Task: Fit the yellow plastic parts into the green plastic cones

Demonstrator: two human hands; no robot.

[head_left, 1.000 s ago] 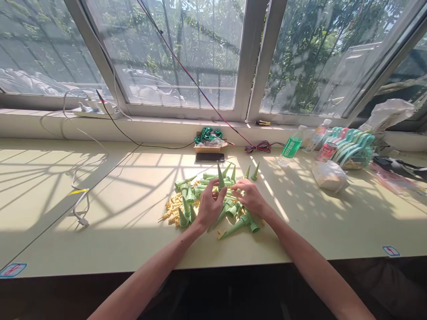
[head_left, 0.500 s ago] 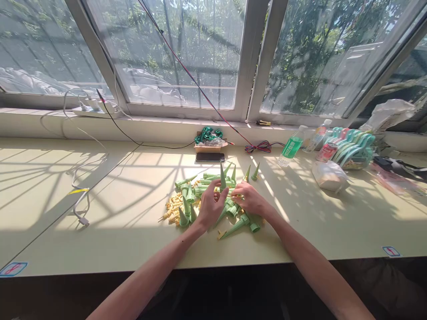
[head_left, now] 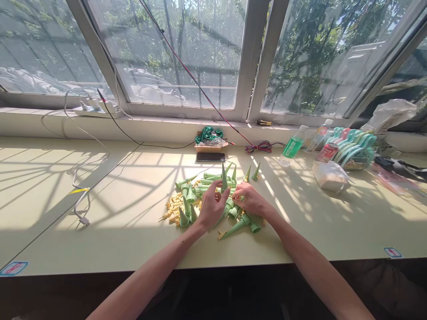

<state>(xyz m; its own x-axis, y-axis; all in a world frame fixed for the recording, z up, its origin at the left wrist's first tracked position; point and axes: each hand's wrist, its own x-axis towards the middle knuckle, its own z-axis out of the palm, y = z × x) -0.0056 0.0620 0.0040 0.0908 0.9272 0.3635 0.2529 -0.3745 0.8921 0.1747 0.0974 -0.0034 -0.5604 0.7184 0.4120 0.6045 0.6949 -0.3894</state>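
A heap of green plastic cone spikes (head_left: 233,212) lies on the pale yellow table (head_left: 133,222), with a scatter of small yellow pieces (head_left: 173,208) at its left. My left hand (head_left: 209,207) is closed round the base of one upright green cone (head_left: 224,178), its tip pointing up. My right hand (head_left: 251,200) rests on the heap just to the right, fingers curled and pinched at something small between the two hands that I cannot make out. A few more cones (head_left: 256,171) stand upright behind the heap.
A black phone (head_left: 210,157) and a small box of green parts (head_left: 209,138) sit behind the heap. Red and black cables (head_left: 263,146) run to the window. A bottle (head_left: 291,149), a can (head_left: 327,152), bags (head_left: 330,176) and teal items (head_left: 353,149) crowd the right. White cables (head_left: 82,195) lie left.
Both hands have stayed over the heap. The upright cone in my left hand has shifted slightly to the right and sunk a little, and my right hand's fingers have drawn closer in.
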